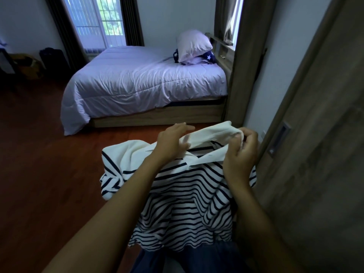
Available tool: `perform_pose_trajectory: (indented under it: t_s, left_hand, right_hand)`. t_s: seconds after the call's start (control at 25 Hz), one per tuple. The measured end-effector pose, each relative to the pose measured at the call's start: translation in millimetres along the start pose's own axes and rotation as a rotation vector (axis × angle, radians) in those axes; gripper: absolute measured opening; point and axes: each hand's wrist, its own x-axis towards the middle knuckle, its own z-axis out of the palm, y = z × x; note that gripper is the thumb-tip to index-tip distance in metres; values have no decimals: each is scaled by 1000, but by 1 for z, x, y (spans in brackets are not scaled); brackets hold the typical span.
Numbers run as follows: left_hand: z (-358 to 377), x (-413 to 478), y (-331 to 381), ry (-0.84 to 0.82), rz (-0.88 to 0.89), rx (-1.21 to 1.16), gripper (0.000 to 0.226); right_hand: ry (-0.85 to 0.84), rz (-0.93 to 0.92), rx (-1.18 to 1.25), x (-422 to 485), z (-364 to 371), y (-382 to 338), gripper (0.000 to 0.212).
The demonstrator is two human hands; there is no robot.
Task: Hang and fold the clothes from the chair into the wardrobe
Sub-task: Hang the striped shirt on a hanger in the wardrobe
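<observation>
A white shirt with navy stripes and a plain white collar (183,196) hangs in front of me, low in the view. My left hand (171,143) holds the collar from the left, fingers over its top edge. My right hand (241,152) pinches the collar's right end, fingers curled round the fabric. The striped body drapes down over my forearms. The wardrobe (315,134), grey-brown wood with a recessed handle (279,139), stands close on my right. No hanger is visible.
A bed with a pale quilt (145,83) and pillows (194,45) fills the middle of the room. Reddish wooden floor (49,164) stretches left. A dark bag (52,56) and a box stand by the far left wall.
</observation>
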Motion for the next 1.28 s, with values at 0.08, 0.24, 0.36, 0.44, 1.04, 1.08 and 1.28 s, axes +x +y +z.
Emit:
perform_pose_trajectory:
  t_s: [0.08,0.24,0.36,0.44,1.04,1.08,1.28]
  left_hand:
    - [-1,6,6,-33,73,98,32]
    - [-9,1,9,21,77,62,18]
    - [-25,-10,17,138,166,-86,16]
    - [-38,-15,31,200,286,-85,15]
    - [-41,-62,-1,238,-62,85,4]
    - [-45,-67,-3,278,-99,72,4]
    - [-82,-93,3,360,-117,-140,7]
  right_hand:
    - [36,-6,22,-4,-9,-5,9]
    - [49,64,-42,-9,-22,-3,11]
    - [-27,85,-306,-7,-25,-2,32]
    - [-234,-62,-478,-6,-19,-8,56]
    - [-71,-175,-353,30,-31,-56,32]
    - [-62,-177,-352,28,-34,-56,31]
    - [12,-193,-319,12,-53,-86,31]
